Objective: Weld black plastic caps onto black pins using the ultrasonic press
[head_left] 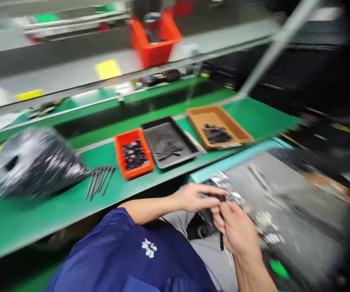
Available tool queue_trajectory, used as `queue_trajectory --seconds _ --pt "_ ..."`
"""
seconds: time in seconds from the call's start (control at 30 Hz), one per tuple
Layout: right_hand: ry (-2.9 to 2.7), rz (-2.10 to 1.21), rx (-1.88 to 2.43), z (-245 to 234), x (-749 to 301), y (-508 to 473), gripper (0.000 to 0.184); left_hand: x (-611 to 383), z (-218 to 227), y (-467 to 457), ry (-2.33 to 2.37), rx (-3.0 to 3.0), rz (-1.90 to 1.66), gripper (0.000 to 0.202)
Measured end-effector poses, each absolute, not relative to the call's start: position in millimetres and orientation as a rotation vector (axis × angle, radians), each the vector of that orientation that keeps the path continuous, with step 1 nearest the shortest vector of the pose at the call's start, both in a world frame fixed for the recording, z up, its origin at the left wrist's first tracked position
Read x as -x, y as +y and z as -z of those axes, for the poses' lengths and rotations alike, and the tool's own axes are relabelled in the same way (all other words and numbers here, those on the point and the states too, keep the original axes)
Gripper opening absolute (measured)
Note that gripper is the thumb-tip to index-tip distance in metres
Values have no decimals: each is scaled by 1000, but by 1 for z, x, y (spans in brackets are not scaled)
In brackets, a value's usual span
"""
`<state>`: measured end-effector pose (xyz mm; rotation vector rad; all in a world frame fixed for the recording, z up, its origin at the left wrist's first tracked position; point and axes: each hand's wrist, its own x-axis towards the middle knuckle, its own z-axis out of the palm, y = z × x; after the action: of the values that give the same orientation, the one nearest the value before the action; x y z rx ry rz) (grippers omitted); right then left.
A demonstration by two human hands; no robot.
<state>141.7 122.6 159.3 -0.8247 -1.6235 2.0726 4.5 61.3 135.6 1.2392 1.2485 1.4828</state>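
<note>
Low in the frame's middle, off the green counter [56,211], the left hand [193,197] and right hand [238,231] close their grip on a crinkly clear bag [223,190] (contents blurred), apparently drawing out a thin dark piece [221,243], which calls for a steady pull.

Factory assembly line, judging by the long green workbench [56,211], parts trays [169,142] and orange bins [155,38].

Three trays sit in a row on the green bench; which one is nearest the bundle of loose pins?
The small orange tray, leftmost of the three, right beside the loose pins.
</note>
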Motion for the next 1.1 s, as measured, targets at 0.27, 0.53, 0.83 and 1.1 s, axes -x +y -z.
queue_trajectory --seconds 0.27,0.53,0.83,1.1 --pt "-1247 -1608 1027 -152 -182 136 40 -22 -144 124 1056 -1577 -1401 36" --pt "-1488 -1179 1092 -137 -202 128 28 -32 -153 134 992 -1747 -1323 30" --pt "-1666 -490 1170 -137 -200 126 20 -41 -160 136 1024 -1488 -1313 25" --pt "-1555 -755 1140 -140 -206 129 22 -41 -162 143 1043 -1339 -1308 19"
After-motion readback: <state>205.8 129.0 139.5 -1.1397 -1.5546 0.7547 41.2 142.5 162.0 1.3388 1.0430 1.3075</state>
